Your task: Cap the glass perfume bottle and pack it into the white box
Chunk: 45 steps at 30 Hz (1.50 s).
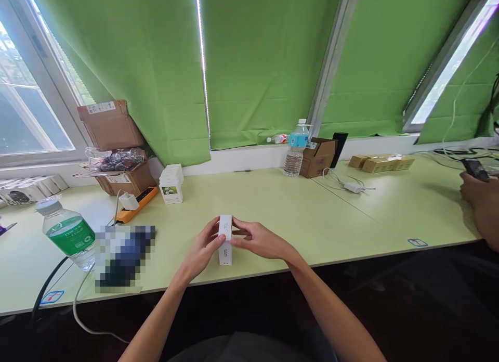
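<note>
A small white box (225, 254) with fine print stands upright near the front edge of the pale green table (265, 206). My left hand (203, 250) grips its left side, with the thumb across the front face near the top. From the right, my right hand (261, 240) closes on the same box, thumb and fingers against its side and upper edge. Part of the fingers behind the box is hidden. Farther back to the left, a group of white boxes (171, 184) with a green picture on the front one stands on the table.
At left are a green-labelled water bottle (74, 234), a blurred-out dark object (127, 255), an orange power strip (138, 205) and an opened carton (120, 177). A large bottle (295, 151), a brown box (316, 159) and a white charger (354, 187) stand behind. Another person's hand (479, 195) holds a dark object.
</note>
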### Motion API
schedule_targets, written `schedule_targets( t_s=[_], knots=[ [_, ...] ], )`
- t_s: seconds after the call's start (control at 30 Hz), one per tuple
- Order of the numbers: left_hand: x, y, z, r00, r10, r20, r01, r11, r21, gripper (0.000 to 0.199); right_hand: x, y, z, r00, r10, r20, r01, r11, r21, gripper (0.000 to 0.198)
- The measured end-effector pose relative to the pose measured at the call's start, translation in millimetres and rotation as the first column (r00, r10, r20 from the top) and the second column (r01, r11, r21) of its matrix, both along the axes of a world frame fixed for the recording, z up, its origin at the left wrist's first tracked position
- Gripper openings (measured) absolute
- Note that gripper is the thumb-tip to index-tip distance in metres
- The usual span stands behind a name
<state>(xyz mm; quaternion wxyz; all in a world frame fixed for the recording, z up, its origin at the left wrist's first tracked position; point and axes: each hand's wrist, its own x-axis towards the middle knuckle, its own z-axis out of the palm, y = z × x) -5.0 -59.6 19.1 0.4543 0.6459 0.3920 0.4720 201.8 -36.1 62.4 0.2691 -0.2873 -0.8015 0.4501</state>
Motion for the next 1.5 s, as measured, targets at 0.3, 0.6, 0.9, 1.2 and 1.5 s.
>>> schedule_targets(
  t_s=[0.3,0.6,0.9,1.2,1.5],
  knots=[
    [10,4,-15.9,0.983,0.163,-0.084,-0.152,0.981,0.121,0.063,-13,-14,2,0.992,-0.05,0.115,0.028,0.982,0.189,0.064],
    [3,10,-16.8,0.986,0.137,-0.096,-0.122,0.98,0.155,0.059,-17,-10,-5,0.979,-0.14,0.151,0.092,0.954,0.286,0.037],
    [-11,4,4.0,0.978,0.087,-0.189,-0.067,0.992,0.106,0.046,-1,8,-11,0.981,-0.146,0.132,0.118,0.973,0.199,0.031],
    [-21,8,0.3,0.97,0.012,-0.243,0.001,0.999,0.052,0.038,8,18,-14,0.985,-0.154,0.075,0.144,0.981,0.129,0.022],
    [-26,12,-7.7,0.929,0.065,-0.366,-0.03,0.994,0.102,0.034,6,23,-23,0.977,-0.115,0.178,0.095,0.988,0.118,0.033]
  ],
)
